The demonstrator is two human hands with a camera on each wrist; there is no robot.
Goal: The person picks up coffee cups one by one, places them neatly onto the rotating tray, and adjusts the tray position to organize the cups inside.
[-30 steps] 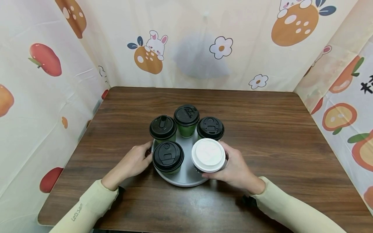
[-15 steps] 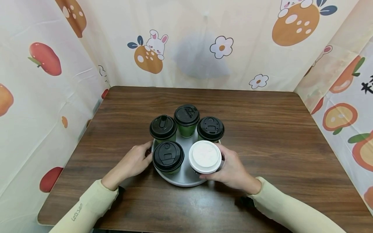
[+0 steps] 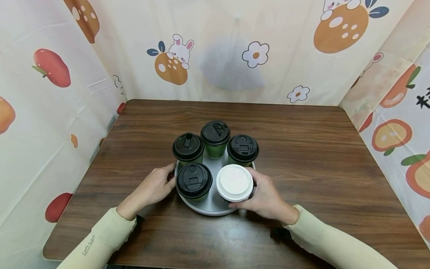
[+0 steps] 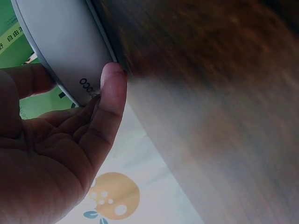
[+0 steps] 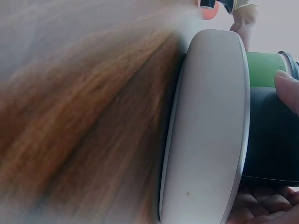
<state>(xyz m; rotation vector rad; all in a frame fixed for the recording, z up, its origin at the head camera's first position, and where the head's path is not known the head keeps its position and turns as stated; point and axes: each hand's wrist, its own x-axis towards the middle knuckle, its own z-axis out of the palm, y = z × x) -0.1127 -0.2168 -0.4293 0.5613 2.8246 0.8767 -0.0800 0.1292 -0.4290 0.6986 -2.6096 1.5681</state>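
Observation:
A round grey tray [image 3: 215,211] with a raised rim carries several green paper cups with black lids, such as the front-left cup [image 3: 194,181]. My left hand [image 3: 156,188] grips the tray's left side; in the left wrist view, its fingers [image 4: 112,93] lie along the outer wall while the thumb reaches over the rim. On the tray's front right is a dark cup with a white lid [image 3: 234,183]. My right hand [image 3: 267,196] holds that cup from the right, thumb in front. Seen from the right wrist, the dark cup [image 5: 271,135] is upright, its base right at the tray's rim.
The tray sits in the middle of a brown wood-grain table [image 3: 312,168]. Three more black-lidded cups stand close together behind: a left one [image 3: 188,146], a back one [image 3: 215,133] and a right one [image 3: 243,148]. Patterned curtains [image 3: 218,52] enclose the table's back and sides.
My right hand has moved the white-lidded cup slightly left and toward me, away from the right-hand black-lidded cup. The left hand, tray and other cups have stayed in place.

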